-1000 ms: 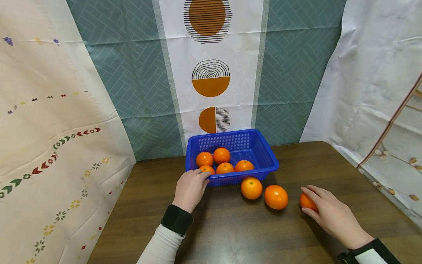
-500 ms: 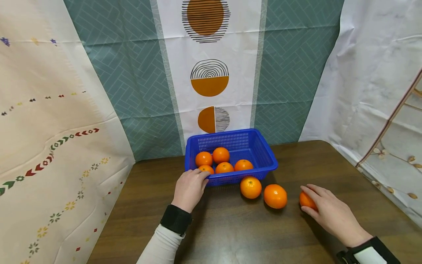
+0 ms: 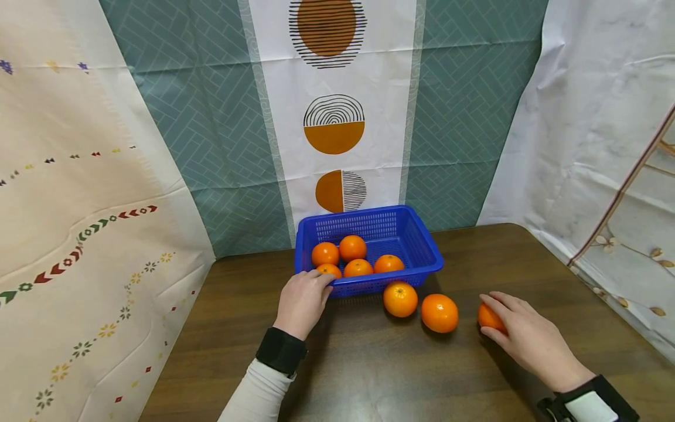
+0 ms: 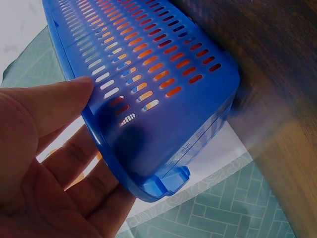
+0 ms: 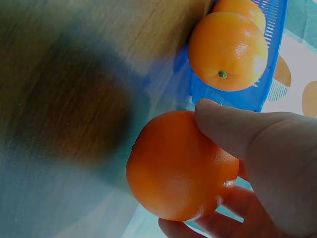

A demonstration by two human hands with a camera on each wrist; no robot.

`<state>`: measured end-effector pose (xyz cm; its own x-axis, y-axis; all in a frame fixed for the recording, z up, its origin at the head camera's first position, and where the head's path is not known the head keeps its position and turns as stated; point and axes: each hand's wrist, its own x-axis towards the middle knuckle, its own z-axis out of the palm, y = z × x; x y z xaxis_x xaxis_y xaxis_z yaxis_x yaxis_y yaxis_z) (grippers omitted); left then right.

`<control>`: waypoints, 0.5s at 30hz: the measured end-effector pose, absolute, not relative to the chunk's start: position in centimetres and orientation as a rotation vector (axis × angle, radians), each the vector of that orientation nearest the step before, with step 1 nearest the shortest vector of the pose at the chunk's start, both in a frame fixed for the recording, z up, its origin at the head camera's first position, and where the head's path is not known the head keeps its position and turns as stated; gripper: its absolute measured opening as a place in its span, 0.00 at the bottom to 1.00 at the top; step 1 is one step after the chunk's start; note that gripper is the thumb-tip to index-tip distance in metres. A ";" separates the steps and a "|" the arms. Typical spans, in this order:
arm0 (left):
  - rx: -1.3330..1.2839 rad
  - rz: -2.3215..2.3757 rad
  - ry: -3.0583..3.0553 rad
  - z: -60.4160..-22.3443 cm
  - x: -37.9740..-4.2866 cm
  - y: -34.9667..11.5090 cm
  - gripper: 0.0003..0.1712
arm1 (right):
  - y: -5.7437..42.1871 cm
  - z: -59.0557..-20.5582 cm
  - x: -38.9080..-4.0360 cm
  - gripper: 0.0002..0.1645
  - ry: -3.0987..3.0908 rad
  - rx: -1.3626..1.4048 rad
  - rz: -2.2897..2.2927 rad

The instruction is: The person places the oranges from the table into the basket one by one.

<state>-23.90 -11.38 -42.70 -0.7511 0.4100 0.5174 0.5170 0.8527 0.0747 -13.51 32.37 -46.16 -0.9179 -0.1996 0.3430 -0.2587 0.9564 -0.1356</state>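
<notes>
My left hand (image 3: pixel 304 302) grips the near left rim of a blue plastic basket (image 3: pixel 422 271), thumb outside and fingers over the edge, as the left wrist view shows. Several oranges lie in the basket, among them one orange (image 3: pixel 353 248) toward its back. On the right side of the table, my right hand (image 3: pixel 527 337) holds an orange (image 5: pixel 181 166), with the thumb on one side and the fingers curled round the other. Two more oranges sit on the table between that hand and the basket: a nearer orange (image 3: pixel 440 313) and another orange (image 3: pixel 400 299) by the basket's front wall.
The brown wooden table (image 3: pixel 369 375) carries everything. A green and white patterned cloth (image 3: pixel 337 82) hangs right behind the basket. A cream cloth (image 3: pixel 105 264) borders the left side, and a marbled white cloth (image 3: pixel 590 146) the right.
The scene shifts very slightly left as the head view turns a little. Both hands keep their holds, and the basket and oranges stay in place.
</notes>
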 end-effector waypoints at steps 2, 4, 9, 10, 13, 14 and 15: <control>-0.678 -0.289 -2.533 -42.7 -23.9 -11.4 0.15 | 32.3 -46.1 -13.5 0.41 -2.774 0.337 0.255; -0.678 -0.284 -2.531 -42.8 -24.0 -11.4 0.15 | 32.2 -46.0 -13.5 0.41 -2.767 0.340 0.256; -0.677 -0.280 -2.526 -42.8 -23.9 -11.3 0.14 | 32.2 -45.7 -13.5 0.41 -2.747 0.354 0.256; -0.676 -0.280 -2.526 -42.7 -23.9 -11.3 0.14 | 32.2 -45.6 -13.5 0.41 -2.742 0.358 0.256; -0.674 -0.281 -2.531 -42.7 -23.8 -11.3 0.14 | 32.1 -45.3 -13.6 0.41 -2.720 0.367 0.253; -0.674 -0.282 -2.533 -42.7 -23.8 -11.3 0.14 | 32.1 -45.2 -13.7 0.41 -2.711 0.370 0.251; -0.673 -0.282 -2.534 -42.7 -23.8 -11.3 0.14 | 32.1 -45.1 -13.7 0.41 -2.703 0.374 0.246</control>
